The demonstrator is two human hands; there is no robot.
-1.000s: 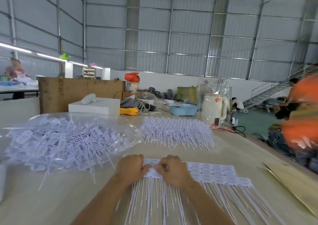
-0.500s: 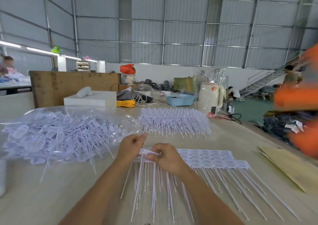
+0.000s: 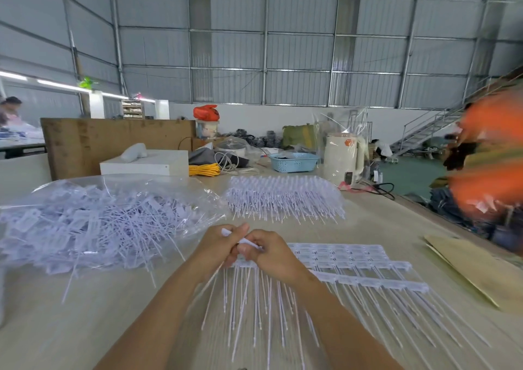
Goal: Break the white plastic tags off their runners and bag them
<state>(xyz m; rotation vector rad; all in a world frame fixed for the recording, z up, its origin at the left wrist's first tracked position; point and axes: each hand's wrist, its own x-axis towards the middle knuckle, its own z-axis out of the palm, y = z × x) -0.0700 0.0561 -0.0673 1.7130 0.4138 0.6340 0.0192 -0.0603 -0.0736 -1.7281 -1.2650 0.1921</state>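
My left hand [image 3: 219, 243] and my right hand [image 3: 270, 252] meet above the near edge of the table, both gripping a strip of white plastic tags [image 3: 246, 290] whose thin tails hang down toward me. A white runner end pokes out between my left fingers. More tag strips [image 3: 351, 259] lie flat on the table just right of my hands. A clear plastic bag [image 3: 93, 219] full of loose white tags lies to the left. Another stack of tag strips [image 3: 285, 199] sits further back.
The wooden table [image 3: 99, 313] carries a white box [image 3: 144, 165], yellow cord [image 3: 203, 169], a blue basket [image 3: 294, 161] and a white kettle [image 3: 342, 157] at the back. Brown cardboard [image 3: 475, 270] lies at right. A person in orange [image 3: 489, 165] stands at the right edge.
My hands have lifted the strip of tags off the table and drawn closer together, bending it; the tails now hang free. The person in orange has shifted at the right.
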